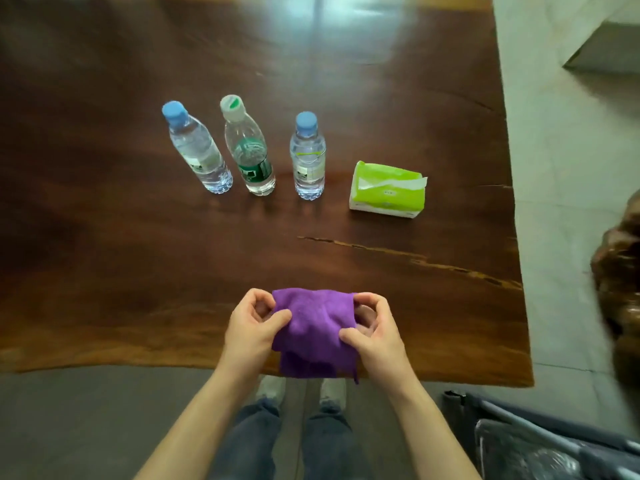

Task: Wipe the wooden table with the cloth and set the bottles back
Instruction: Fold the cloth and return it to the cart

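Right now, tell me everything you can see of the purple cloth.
The purple cloth looks like soft, fuzzy microfibre, folded or bunched into a rough square with a lower layer hanging past the near edge of the wooden table. Both hands hold it: the left hand pinches its left side, the right hand its right side. It is held over the table's near edge; whether it touches the wood cannot be told.

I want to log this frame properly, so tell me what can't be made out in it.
- Bottle labels: print on the three bottles is too small to read in the head view.
- Purple cloth: its edges are hidden under the left hand and right hand.
- Brown object at the right edge: blurred and cut off.
- Wooden table: far and left sides run out of frame.
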